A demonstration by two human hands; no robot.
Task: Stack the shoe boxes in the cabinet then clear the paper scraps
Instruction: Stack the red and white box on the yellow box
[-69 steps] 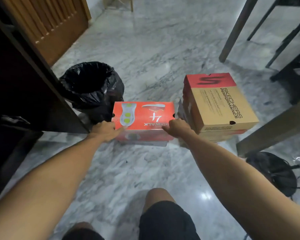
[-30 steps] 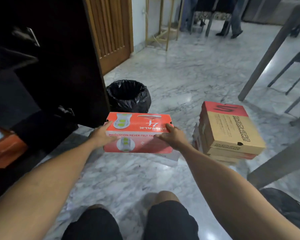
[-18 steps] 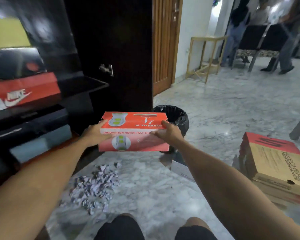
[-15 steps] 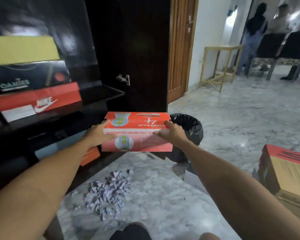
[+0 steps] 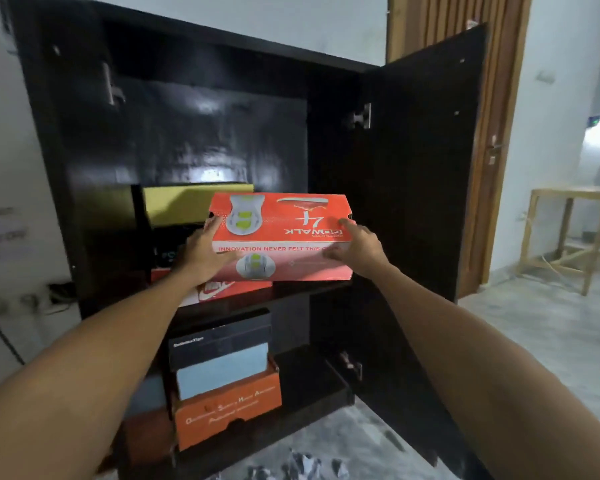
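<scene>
I hold a red shoe box (image 5: 284,233) level in front of the open dark cabinet (image 5: 201,133), at the height of its middle shelf. My left hand (image 5: 201,258) grips its left end and my right hand (image 5: 357,251) grips its right end. Behind the box, a stack on that shelf shows a yellow box (image 5: 181,202) on top, a black one under it and a red and white box (image 5: 219,289) at the bottom. On the lower shelf stand a black and light-blue box (image 5: 222,355) and an orange box (image 5: 226,410). Paper scraps (image 5: 291,467) lie on the floor below the cabinet.
The cabinet's right door (image 5: 420,168) stands open beside my right arm. A wooden door (image 5: 440,15) is behind it, and a small wooden stool (image 5: 572,233) stands at the far right on the marble floor (image 5: 551,341). Wall sockets with a cable (image 5: 0,306) are at the left.
I lifted the red box off the floor, turned left from the bin and the other boxes, and raised it to the cabinet's middle shelf. Both hands kept their hold.
</scene>
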